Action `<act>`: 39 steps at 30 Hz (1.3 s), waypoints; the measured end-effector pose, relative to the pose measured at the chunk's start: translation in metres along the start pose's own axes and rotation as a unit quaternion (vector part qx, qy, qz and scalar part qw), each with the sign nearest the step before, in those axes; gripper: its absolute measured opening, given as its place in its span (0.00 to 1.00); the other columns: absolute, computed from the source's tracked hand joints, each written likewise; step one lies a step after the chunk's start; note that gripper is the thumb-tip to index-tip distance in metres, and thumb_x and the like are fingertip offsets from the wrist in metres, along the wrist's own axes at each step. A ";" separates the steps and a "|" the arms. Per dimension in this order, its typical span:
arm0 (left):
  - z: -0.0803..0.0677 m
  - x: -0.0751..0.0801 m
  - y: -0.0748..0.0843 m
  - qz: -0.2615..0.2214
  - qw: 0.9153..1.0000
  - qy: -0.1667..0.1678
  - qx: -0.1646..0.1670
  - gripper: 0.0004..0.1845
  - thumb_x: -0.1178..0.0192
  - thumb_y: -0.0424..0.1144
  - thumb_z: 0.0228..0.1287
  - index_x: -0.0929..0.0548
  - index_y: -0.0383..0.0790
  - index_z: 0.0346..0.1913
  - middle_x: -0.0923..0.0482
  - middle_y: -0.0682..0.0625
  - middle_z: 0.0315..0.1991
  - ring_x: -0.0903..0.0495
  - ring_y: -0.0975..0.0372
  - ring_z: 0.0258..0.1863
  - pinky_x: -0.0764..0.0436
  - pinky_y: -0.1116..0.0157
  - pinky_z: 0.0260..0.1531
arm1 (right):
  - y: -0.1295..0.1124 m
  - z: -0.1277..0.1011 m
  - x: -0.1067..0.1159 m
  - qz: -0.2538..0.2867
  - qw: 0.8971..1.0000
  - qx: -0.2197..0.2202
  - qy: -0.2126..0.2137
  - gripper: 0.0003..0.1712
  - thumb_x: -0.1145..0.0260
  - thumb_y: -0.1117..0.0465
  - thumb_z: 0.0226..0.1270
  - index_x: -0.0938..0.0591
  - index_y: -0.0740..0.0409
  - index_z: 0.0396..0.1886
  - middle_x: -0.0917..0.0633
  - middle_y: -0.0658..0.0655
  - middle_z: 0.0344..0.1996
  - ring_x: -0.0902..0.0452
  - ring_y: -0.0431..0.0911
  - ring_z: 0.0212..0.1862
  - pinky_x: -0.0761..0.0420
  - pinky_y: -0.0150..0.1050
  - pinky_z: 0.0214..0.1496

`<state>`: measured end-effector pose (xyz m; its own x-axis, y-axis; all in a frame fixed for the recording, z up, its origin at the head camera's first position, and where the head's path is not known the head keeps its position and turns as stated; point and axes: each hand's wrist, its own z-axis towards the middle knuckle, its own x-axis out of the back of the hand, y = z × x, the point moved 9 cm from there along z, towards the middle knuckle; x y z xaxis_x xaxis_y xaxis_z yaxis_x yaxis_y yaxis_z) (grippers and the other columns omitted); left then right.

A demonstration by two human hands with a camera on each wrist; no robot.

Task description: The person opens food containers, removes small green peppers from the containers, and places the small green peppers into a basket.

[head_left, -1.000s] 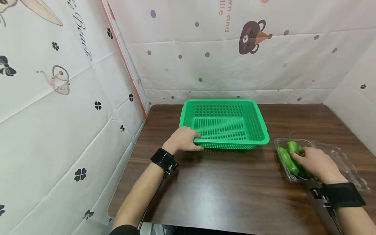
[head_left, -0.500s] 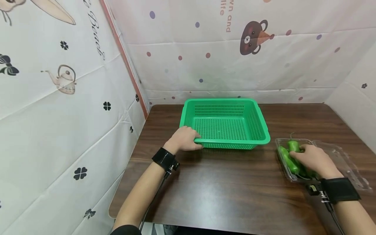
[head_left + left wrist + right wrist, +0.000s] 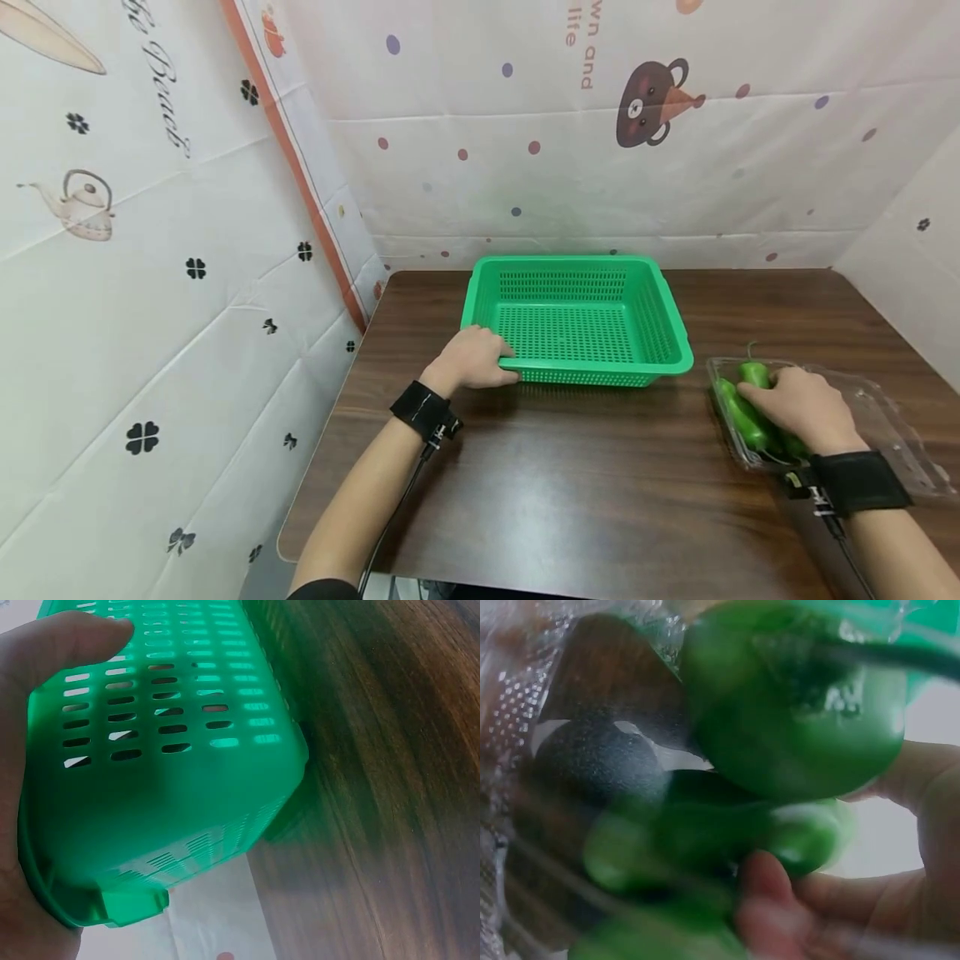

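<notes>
While your left hand grips the green basket at its eight o'clock, your right hand pinches a green pepper in the clear tray at the basket's four o'clock, seemingly the picking step, which next calls for a gentle lift.

"Beach" in script on left sheet, "wn and" and "life" sideways on back sheet
</notes>
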<state>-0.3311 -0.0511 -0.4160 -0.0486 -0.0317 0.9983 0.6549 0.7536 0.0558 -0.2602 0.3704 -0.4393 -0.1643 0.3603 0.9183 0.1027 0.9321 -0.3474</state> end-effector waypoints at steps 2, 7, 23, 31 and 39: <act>0.001 -0.002 0.000 -0.002 1.000 -0.002 0.001 0.20 0.37 0.59 0.64 0.10 0.57 0.53 0.10 0.60 0.39 0.14 0.65 0.42 0.21 0.61 0.52 | 0.000 -0.001 0.001 -0.002 1.000 -0.007 0.011 0.36 0.48 0.33 0.75 0.23 0.62 0.26 0.24 0.58 0.20 0.27 0.50 0.22 0.29 0.41 0.21; 0.001 -0.006 0.000 -0.004 1.000 -0.007 0.005 0.20 0.37 0.59 0.64 0.10 0.56 0.54 0.10 0.59 0.35 0.14 0.65 0.40 0.20 0.61 0.51 | 0.000 -0.004 0.004 0.001 0.999 -0.017 0.031 0.37 0.49 0.32 0.74 0.25 0.64 0.30 0.25 0.58 0.20 0.27 0.50 0.22 0.30 0.42 0.20; 0.001 -0.008 -0.002 -0.009 1.000 0.003 0.003 0.16 0.37 0.59 0.63 0.07 0.57 0.44 0.15 0.59 0.25 0.24 0.68 0.27 0.23 0.65 0.37 | -0.034 -0.014 0.038 0.010 0.984 0.030 0.173 0.33 0.45 0.39 0.73 0.28 0.70 0.43 0.29 0.63 0.30 0.35 0.50 0.22 0.40 0.41 0.19; -0.007 -0.011 -0.009 -0.007 1.000 0.001 0.002 0.19 0.37 0.59 0.63 0.09 0.57 0.51 0.10 0.60 0.36 0.16 0.66 0.36 0.21 0.63 0.43 | -0.060 -0.021 0.040 -0.019 0.982 0.043 0.181 0.29 0.44 0.41 0.72 0.28 0.65 0.34 0.30 0.67 0.36 0.35 0.51 0.24 0.42 0.41 0.21; -0.011 -0.012 -0.012 -0.008 1.000 0.002 0.003 0.18 0.37 0.59 0.63 0.08 0.57 0.50 0.11 0.60 0.32 0.16 0.66 0.35 0.21 0.64 0.39 | -0.076 -0.024 0.044 -0.012 0.982 0.050 0.180 0.27 0.47 0.41 0.73 0.30 0.63 0.35 0.32 0.55 0.18 0.36 0.49 0.19 0.42 0.41 0.19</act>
<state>-0.3301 -0.0673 -0.4286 -0.0555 -0.0461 0.9974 0.6502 0.7564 0.0712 -0.2518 0.3140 -0.3682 0.1930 0.3190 0.9279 0.0038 0.9454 -0.3258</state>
